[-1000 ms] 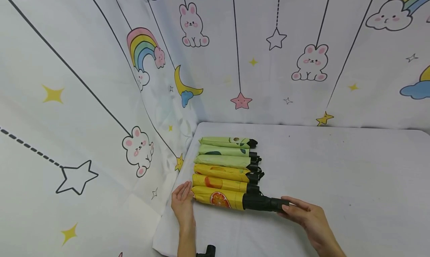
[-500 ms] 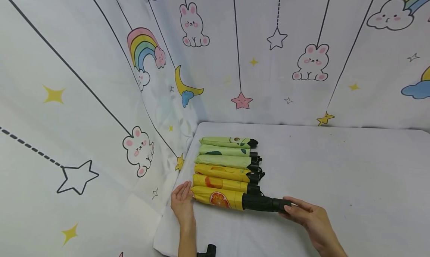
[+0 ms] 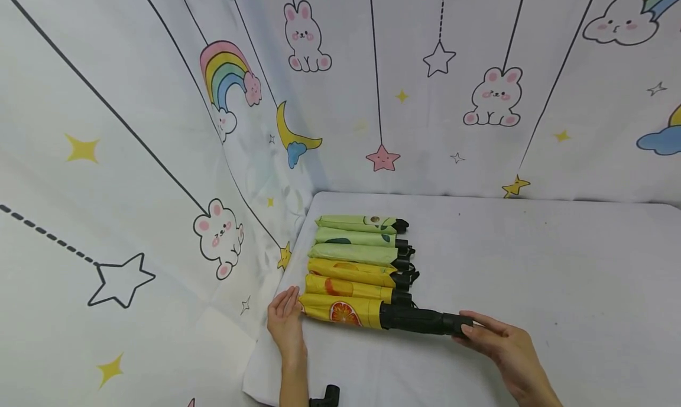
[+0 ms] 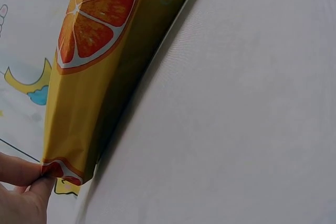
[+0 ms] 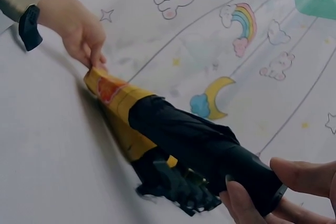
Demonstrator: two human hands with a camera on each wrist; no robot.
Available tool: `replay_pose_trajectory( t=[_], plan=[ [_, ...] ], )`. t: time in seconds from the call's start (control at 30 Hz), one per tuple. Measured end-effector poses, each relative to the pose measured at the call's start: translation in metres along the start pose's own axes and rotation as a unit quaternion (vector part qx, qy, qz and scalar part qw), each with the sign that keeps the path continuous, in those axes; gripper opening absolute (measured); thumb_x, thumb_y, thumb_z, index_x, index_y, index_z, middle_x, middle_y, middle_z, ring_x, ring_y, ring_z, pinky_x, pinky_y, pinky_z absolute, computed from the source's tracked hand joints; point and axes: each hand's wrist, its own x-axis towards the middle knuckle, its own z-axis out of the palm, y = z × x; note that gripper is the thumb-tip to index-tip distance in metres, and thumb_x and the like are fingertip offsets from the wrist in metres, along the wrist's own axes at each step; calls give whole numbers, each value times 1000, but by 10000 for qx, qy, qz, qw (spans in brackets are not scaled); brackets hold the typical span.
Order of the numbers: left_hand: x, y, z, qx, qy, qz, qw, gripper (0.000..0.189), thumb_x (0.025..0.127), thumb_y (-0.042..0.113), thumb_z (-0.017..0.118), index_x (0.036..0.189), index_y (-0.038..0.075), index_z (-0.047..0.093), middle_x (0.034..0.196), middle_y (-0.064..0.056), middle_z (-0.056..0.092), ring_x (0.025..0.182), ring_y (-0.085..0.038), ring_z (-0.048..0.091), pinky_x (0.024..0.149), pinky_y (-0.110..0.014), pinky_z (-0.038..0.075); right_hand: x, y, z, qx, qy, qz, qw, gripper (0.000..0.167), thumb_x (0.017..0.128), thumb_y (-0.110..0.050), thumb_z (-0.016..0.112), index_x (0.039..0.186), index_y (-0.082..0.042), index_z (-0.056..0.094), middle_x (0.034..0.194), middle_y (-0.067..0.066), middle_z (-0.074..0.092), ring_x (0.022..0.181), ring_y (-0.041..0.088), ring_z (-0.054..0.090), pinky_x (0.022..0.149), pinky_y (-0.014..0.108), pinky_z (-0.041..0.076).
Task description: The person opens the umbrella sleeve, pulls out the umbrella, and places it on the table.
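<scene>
A folding umbrella point(image 3: 420, 320) lies across the front of the row, its black folded canopy and handle sticking out of a yellow sleeve point(image 3: 369, 312) printed with an orange slice. My left hand point(image 3: 286, 324) pinches the sleeve's narrow closed end; the left wrist view shows thumb and finger on that corner point(image 4: 63, 170). At the other end, my right hand point(image 3: 502, 342) grips the black handle between thumb and fingers. In the right wrist view the black handle point(image 5: 247, 174) points toward the camera, tilted over the neighbouring umbrellas.
Behind it lie two yellow-sleeved umbrellas point(image 3: 346, 287) and three green-sleeved ones point(image 3: 353, 252), side by side with black ends to the right. All rest on a white table point(image 3: 532, 265). A cartoon-printed curtain point(image 3: 340, 99) encloses the left and back. A black device point(image 3: 331, 395) sits by my left forearm.
My right hand has moved right with the handle, and a longer black stretch of umbrella shows outside the sleeve. My left hand and the sleeve have shifted slightly left.
</scene>
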Motion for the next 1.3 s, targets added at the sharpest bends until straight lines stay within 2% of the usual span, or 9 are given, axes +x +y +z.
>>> replay_pose_trajectory(
  t=[0.27, 0.47, 0.67, 0.9, 1.3],
  plan=[
    [0, 3, 1, 15, -17, -70, 10000, 41, 98, -17, 56, 137, -10, 46, 138, -28, 60, 128, -31, 64, 101, -25, 53, -4, -2, -14, -42, 9, 199, 9998, 50, 93, -19, 81, 138, -3, 67, 129, 7, 70, 107, 33, 75, 94, 28, 58],
    [1, 4, 0, 6, -39, -123, 9999, 42, 98, -17, 56, 138, -10, 46, 138, -27, 60, 129, -32, 63, 101, -25, 53, -8, -3, -22, 23, 26, 172, 9998, 47, 96, -16, 77, 140, -2, 66, 125, 0, 71, 106, 32, 75, 93, 28, 59],
    [2, 4, 0, 7, -124, -198, 9997, 43, 98, -17, 56, 139, -10, 45, 140, -26, 59, 130, -31, 63, 102, -26, 53, -9, -2, -29, 5, -4, 338, 9994, 44, 96, -20, 78, 138, -9, 69, 128, -2, 69, 109, 29, 75, 94, 26, 57],
    [3, 3, 0, 5, -103, -224, 9997, 43, 98, -18, 56, 139, -9, 45, 139, -26, 59, 130, -31, 63, 103, -27, 52, -12, 0, -36, -40, -102, 251, 9996, 47, 98, -21, 75, 141, -5, 65, 125, -5, 71, 112, 30, 74, 94, 24, 57],
    [3, 1, 3, -115, -75, -213, 9997, 41, 98, -18, 56, 137, -9, 46, 138, -28, 60, 129, -33, 64, 102, -28, 53, -14, 0, -41, 55, -160, 166, 9997, 41, 101, -19, 72, 140, -6, 67, 124, -8, 72, 111, 30, 74, 93, 23, 57]
  ],
)
